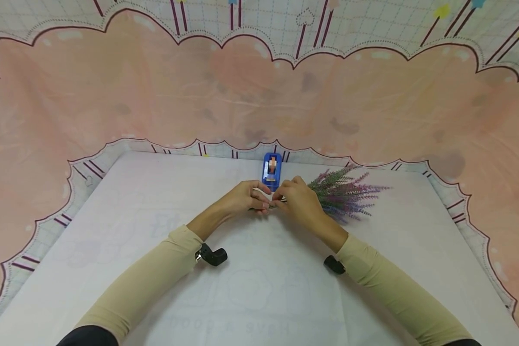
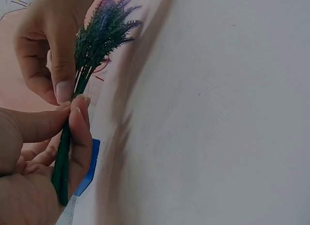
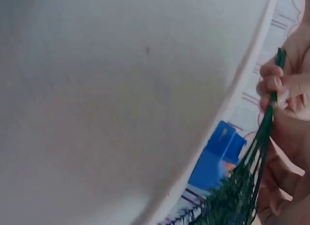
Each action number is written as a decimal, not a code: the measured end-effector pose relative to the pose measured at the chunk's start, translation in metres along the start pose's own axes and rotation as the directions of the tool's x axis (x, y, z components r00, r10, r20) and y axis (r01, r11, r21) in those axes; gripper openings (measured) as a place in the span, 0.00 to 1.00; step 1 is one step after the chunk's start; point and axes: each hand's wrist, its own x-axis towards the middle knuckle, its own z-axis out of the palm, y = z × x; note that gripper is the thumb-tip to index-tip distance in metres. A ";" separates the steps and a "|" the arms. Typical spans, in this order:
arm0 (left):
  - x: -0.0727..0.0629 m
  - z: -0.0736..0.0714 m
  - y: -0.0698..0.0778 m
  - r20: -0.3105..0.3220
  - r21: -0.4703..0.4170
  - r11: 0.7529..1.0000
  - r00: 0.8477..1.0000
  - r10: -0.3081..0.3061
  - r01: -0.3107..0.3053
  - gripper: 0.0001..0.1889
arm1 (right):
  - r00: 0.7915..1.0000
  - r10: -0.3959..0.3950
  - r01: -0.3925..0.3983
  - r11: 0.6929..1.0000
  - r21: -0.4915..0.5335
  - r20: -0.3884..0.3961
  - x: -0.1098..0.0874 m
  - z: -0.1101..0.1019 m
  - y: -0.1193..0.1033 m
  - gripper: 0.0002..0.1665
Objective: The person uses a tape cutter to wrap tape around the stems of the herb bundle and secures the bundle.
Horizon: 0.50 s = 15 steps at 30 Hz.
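Note:
A bunch of artificial lavender (image 1: 352,194) with purple tips and green stems is held by both hands above the white table, its flower heads pointing right. My left hand (image 1: 247,197) grips the stems (image 2: 62,162), pinching them between thumb and fingers, with the cut ends sticking out past the palm in the left wrist view. Closer to the flowers, my right hand (image 1: 303,202) pinches the stems with thumb and fingertips, right beside the left fingertips. Just beyond the hands stands a blue tape dispenser (image 1: 271,168) with a roll of tape in it.
The white table (image 1: 155,288) has faint printing on it. A patterned pink and white cloth (image 1: 177,91) lies behind and around it. A black wrist camera (image 1: 214,255) sits at the left cuff, another camera (image 1: 334,265) at the right cuff.

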 end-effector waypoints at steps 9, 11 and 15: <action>-0.002 -0.005 0.001 0.012 0.095 0.995 1.000 0.012 -0.013 0.11 | 0.998 -0.004 0.002 0.999 0.040 0.059 0.000 -0.004 0.005 0.08; -0.003 -0.006 0.001 0.016 0.116 0.993 1.000 0.021 -0.023 0.10 | 0.998 -0.010 0.007 0.999 0.042 0.057 0.000 -0.005 0.006 0.07; -0.002 -0.007 0.000 0.023 0.138 0.990 0.999 0.034 -0.037 0.11 | 0.998 -0.026 0.024 0.999 0.036 0.055 0.000 -0.006 0.006 0.05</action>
